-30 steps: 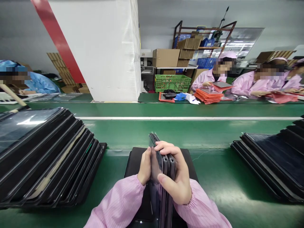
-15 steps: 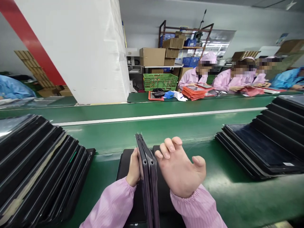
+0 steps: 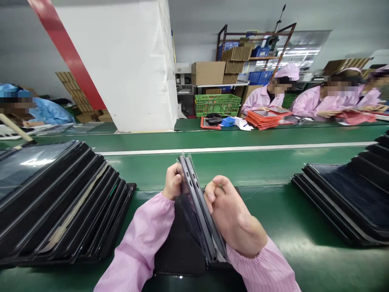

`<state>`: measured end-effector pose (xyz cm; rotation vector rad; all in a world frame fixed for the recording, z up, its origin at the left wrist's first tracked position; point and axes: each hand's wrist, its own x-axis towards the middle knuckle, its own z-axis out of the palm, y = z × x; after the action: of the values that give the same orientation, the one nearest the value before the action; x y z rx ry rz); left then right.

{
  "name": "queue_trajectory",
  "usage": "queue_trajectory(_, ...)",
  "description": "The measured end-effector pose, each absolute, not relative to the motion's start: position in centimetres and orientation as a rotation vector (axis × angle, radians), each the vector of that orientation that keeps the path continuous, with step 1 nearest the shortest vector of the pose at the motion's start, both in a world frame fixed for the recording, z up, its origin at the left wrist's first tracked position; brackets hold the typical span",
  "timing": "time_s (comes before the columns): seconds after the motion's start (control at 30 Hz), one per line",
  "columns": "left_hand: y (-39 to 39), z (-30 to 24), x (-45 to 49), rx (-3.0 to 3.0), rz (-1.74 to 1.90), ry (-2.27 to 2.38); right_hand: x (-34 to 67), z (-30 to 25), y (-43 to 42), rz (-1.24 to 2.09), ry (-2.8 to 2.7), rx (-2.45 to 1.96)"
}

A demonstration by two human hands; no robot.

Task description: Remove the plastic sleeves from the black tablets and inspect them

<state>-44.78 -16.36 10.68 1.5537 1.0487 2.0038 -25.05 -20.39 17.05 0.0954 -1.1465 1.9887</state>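
Two thin dark tablets (image 3: 197,202) stand on edge, pressed together, in front of me over a black mat (image 3: 179,251). My left hand (image 3: 172,182) is closed on their left face near the top. My right hand (image 3: 232,215) rests against their right face with its fingers curled onto the edge. Both sleeves are pink. A clear film shows on the left side of the tablets.
A fanned stack of black tablets (image 3: 57,198) lies at the left, another stack (image 3: 349,198) at the right, on the green conveyor (image 3: 243,162). Across the belt, people in pink coats handle orange sleeves (image 3: 263,119). A white pillar (image 3: 121,69) and a green crate (image 3: 217,104) stand behind.
My right hand, spread off the tablets half a second ago, has come back against them. The pair has been lifted and tilted, top leaning left and away.
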Motion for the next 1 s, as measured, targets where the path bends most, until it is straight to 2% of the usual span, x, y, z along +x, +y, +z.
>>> queue_trajectory(0.33,-15.1,9.6,-43.9,1.660,1.954,0.907,-24.9,15.5,-19.4,1.887,-1.349,-0.118)
queue_trajectory(1.0,-14.7,9.0,-43.3,1.648,1.906,1.087,-25.1,15.7,-18.7,1.897,-1.135,-0.218)
